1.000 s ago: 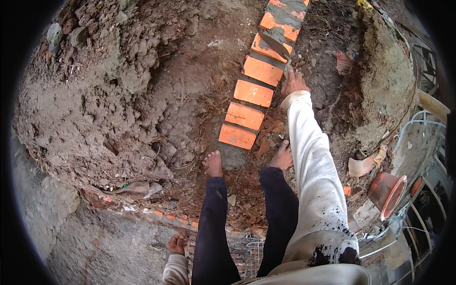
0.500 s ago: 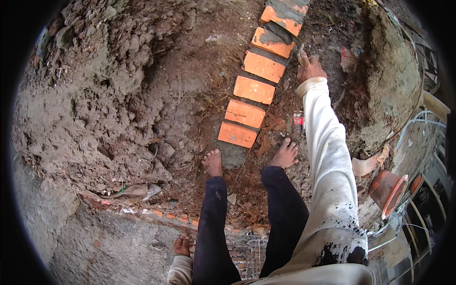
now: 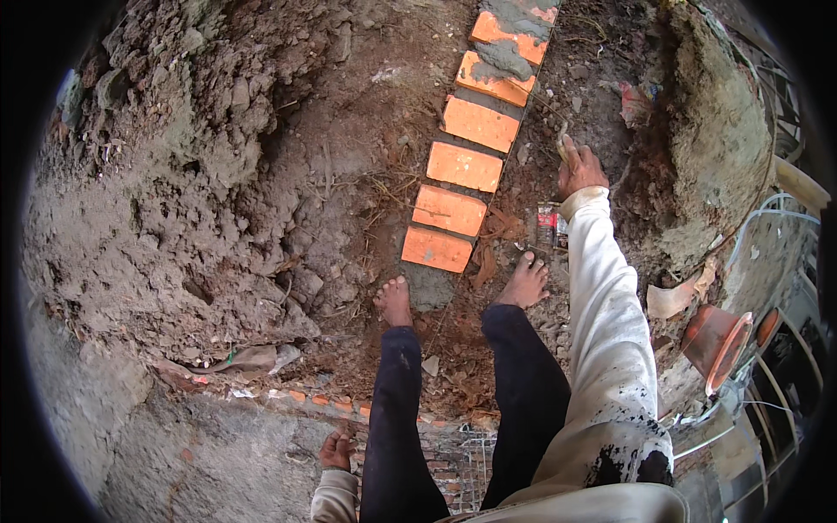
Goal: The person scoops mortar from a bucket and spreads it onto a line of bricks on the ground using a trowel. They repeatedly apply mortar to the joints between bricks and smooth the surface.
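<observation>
My right hand is closed round the pale handle of a trowel, to the right of a row of bricks. The trowel's blade is hard to make out against the dark soil. Several orange bricks lie crosswise in a slanting line, with narrow gaps between them. Grey wet mortar covers part of the far bricks, one lump resting across two of them. A taut string runs along the row's right edge. My left hand hangs beside my left leg, fingers loosely bent, with nothing visible in it.
My bare feet stand either side of the row's near end, by a mortar patch. Rough soil banks up on the left. A reddish bucket lies tilted at right, near a pale hose. Behind me runs a brick edge.
My right hand has drawn back toward me with the trowel, away from the far bricks. A lump of mortar now shows where the blade was. My left hand has hardly moved.
</observation>
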A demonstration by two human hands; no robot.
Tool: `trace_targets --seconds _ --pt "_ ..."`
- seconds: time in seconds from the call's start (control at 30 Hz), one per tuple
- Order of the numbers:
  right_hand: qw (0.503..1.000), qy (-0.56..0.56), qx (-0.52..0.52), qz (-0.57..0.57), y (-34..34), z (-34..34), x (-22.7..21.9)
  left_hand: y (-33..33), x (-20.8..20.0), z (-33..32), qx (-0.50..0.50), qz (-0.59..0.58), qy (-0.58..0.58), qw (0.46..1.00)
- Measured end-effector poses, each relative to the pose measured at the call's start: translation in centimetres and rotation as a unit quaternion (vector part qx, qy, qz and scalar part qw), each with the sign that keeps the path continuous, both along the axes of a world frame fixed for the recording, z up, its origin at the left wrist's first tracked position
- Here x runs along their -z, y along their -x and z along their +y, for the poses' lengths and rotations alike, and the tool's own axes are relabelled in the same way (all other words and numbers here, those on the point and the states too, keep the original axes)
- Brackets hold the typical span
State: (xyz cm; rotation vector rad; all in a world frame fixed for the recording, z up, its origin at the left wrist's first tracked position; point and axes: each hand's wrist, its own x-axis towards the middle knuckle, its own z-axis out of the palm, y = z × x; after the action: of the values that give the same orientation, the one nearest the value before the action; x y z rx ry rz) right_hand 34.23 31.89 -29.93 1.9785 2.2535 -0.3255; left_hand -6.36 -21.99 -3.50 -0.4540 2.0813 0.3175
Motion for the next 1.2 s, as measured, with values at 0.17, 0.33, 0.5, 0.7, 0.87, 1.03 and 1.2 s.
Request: trace_targets --seconds 0.17,0.33,0.5,0.7,0.87,1.03,1.2 --pt "0.999 -0.029 -0.009 -0.016 1.6 4.0 -0.9 0.0 0.3 0.5 -0.023 0.003 -0.006 1.000" --pt "0.999 -0.027 0.024 -0.034 1.6 2.7 -0.8 0.2 -0.3 1.4 -0.002 0.002 0.005 1.000" --pt "0.997 -0.036 0.037 -0.059 3.9 4.2 -1.3 0.6 -0.2 1.1 -0.008 0.002 -0.026 1.000" --pt "0.997 0.006 0.063 0.040 4.4 2.1 -1.3 0.9 -0.4 1.3 -0.014 -0.003 -0.030 0.999" --pt "0.993 0.043 0.021 -0.108 6.4 3.8 -2.2 1.2 0.0 1.9 0.016 0.006 -0.030 0.999" --pt "0.998 0.015 0.065 -0.021 8.0 4.1 -2.4 1.2 -0.1 2.0 0.015 0.012 -0.025 1.000" --pt "0.993 0.011 0.109 -0.044 6.4 3.6 -1.4 1.1 -0.2 2.2 0.003 0.001 -0.032 0.999"
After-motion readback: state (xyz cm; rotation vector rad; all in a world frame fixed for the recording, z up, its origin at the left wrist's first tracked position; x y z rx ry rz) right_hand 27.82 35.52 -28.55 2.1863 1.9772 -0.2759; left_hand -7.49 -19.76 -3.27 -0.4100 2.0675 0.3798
